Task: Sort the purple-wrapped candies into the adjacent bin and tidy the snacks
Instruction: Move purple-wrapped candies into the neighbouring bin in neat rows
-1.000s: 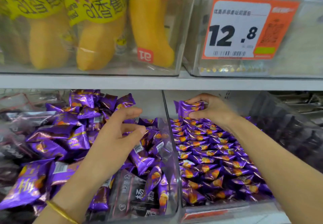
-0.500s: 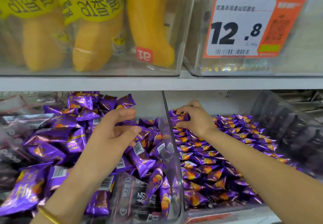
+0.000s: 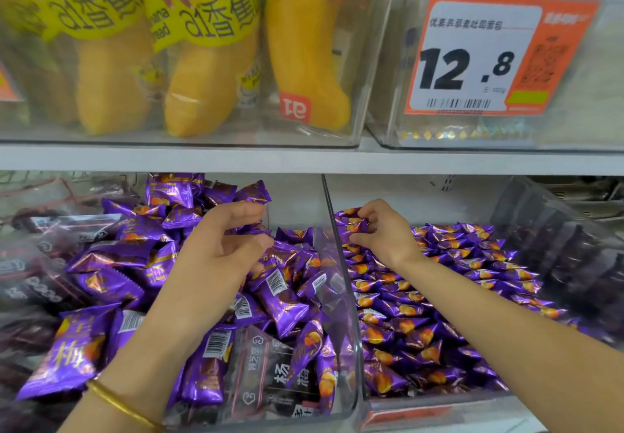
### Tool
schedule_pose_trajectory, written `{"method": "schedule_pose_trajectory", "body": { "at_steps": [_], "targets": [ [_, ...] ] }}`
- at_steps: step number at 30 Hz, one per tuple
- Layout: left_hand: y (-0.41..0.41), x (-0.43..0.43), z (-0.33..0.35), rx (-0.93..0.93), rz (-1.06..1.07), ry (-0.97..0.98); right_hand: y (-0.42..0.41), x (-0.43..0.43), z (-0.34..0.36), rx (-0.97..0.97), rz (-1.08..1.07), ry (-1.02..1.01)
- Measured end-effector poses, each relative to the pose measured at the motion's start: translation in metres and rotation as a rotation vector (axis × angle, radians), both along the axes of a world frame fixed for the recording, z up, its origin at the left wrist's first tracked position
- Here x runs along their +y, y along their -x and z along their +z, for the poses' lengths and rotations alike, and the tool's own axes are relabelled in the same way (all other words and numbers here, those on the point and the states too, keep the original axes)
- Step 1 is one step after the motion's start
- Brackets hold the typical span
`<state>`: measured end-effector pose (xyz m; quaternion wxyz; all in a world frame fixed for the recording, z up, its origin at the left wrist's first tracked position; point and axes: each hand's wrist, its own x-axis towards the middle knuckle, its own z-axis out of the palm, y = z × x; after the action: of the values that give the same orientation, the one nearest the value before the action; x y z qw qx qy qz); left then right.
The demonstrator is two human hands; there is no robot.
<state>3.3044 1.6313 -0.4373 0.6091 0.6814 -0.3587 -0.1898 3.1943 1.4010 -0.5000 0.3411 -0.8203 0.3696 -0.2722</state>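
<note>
Two clear bins sit side by side on the lower shelf, split by a clear divider wall [image 3: 341, 284]. The left bin holds a loose heap of larger purple-wrapped candies [image 3: 111, 284] mixed with dark packets. The right bin holds small purple candies [image 3: 439, 297] laid in rows. My left hand [image 3: 219, 250] hovers over the left heap, fingers curled around a purple candy near its fingertips. My right hand [image 3: 385, 233] pinches a small bunch of purple candies [image 3: 351, 226] at the back left of the right bin.
A dark packet with white characters [image 3: 270, 375] lies at the front of the left bin. More dark packets [image 3: 33, 264] fill the far left and another bin [image 3: 557, 253] at the right. Yellow banana-shaped snacks [image 3: 209, 71] and a 12.8 price tag [image 3: 472, 58] stand on the shelf above.
My right hand has shifted left along the back of the right bin, still pinching candies. My left hand has curled its fingers closer over the left heap.
</note>
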Motion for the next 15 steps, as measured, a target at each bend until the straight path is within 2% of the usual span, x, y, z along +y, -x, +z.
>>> {"method": "schedule_pose_trajectory", "body": {
  "at_steps": [4, 9, 11, 15],
  "targets": [
    [-0.007, 0.000, -0.003, -0.142, -0.025, -0.060, -0.001, 0.004, 0.002, 0.126, 0.039, 0.074],
    [-0.008, -0.003, -0.013, -0.588, -0.249, -0.329, 0.006, 0.014, 0.015, 0.147, -0.020, 0.134],
    [-0.004, -0.008, -0.019, -0.748, -0.303, -0.458, 0.011, 0.024, 0.028, 0.087, -0.035, 0.129],
    [0.009, -0.017, -0.027, -0.993, -0.225, -0.638, 0.022, 0.051, 0.051, -0.155, -0.013, 0.033]
  ]
}}
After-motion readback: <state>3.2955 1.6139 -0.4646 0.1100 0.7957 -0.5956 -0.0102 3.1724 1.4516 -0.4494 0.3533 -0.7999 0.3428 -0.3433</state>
